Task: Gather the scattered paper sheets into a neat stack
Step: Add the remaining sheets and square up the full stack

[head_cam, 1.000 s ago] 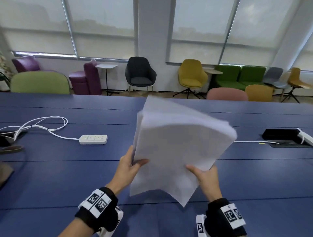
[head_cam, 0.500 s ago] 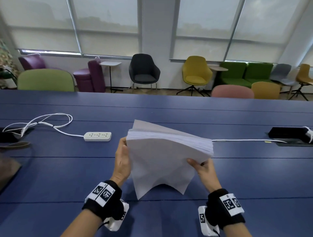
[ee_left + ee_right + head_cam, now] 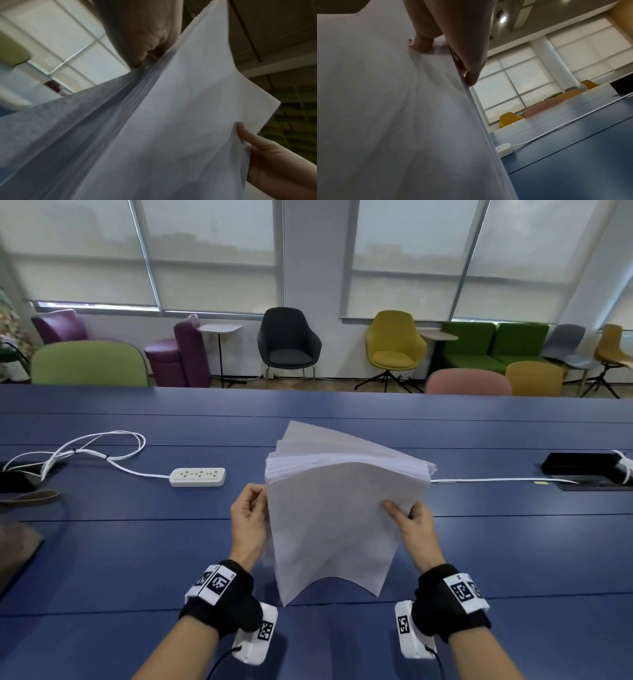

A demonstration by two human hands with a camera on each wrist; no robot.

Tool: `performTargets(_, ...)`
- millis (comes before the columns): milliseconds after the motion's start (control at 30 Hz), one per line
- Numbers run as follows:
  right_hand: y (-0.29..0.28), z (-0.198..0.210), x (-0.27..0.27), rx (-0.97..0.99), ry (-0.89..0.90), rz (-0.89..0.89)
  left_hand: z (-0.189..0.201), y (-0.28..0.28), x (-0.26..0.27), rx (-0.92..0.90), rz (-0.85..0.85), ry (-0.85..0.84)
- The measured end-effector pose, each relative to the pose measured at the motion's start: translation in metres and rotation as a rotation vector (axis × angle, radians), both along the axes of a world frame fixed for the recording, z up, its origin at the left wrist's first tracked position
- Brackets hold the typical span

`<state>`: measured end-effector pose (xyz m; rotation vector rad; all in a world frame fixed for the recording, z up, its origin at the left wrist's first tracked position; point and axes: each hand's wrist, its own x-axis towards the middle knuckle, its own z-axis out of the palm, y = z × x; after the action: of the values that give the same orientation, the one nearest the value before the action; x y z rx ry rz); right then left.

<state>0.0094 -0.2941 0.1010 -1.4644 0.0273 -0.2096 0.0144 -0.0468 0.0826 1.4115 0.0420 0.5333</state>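
Observation:
A thick bundle of white paper sheets (image 3: 339, 518) stands on edge over the blue table (image 3: 120, 559), its top edges fanned and uneven, its lower corners near the tabletop. My left hand (image 3: 249, 517) grips the bundle's left edge and my right hand (image 3: 409, 518) grips its right edge, thumb on the front sheet. The left wrist view looks up along the paper stack (image 3: 171, 121) with my left hand's fingers (image 3: 145, 40) on its edge and the right hand (image 3: 267, 155) at the far side. In the right wrist view my right hand (image 3: 453, 44) pinches the sheets (image 3: 385, 108).
A white power strip (image 3: 197, 477) with a looped cable (image 3: 99, 446) lies left of the paper. A black cable box (image 3: 585, 470) with a white cord sits in the table at the right. Brown items lie at the left edge. Chairs line the far side.
The bundle has come down from a raised, tilted hold to stand nearly upright near the tabletop. Both hands have shifted to its side edges.

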Motion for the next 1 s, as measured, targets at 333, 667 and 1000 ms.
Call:
performTargets(333, 0.000, 0.005, 0.004, 0.003, 0.060, 0.079, -0.030, 0.003, -0.022, 0.068, -0.196, 0.059)
performTargets(667, 0.017, 0.020, -0.004, 0.097, -0.026, -0.052, 0.044, -0.036, -0.016, 0.155, -0.002, -0.056)
performTargets(1000, 0.004, 0.016, -0.018, 0.046, 0.031, -0.079, 0.043, -0.034, -0.021, 0.075, -0.094, -0.075)
